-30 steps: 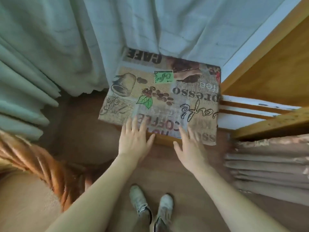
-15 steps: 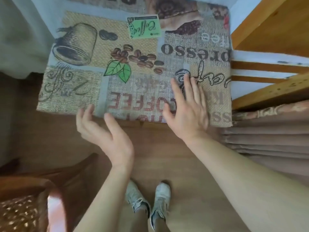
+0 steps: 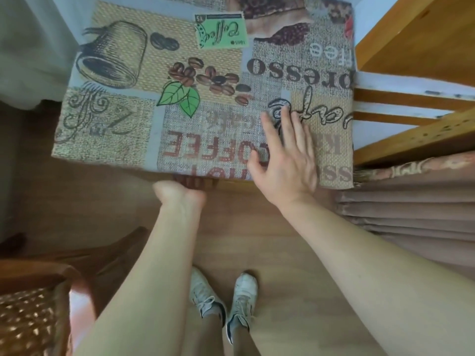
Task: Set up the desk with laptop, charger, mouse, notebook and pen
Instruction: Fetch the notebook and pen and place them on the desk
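R hand [image 3: 285, 160] is lying flat, fingers straight, on the coffee-print burlap-look cloth [image 3: 144, 73] covering the tabletop; L hand [image 3: 180, 195] is reaching under the front edge, grip can't tell. No laptop etc. visible. Smooth cloth flat first.

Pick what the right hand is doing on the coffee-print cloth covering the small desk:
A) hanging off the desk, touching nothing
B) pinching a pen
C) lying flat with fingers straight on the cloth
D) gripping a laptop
C: the right hand lies palm-down with straight fingers on the coffee-print cloth near its front right corner, and no laptop or pen is in view on the desk.
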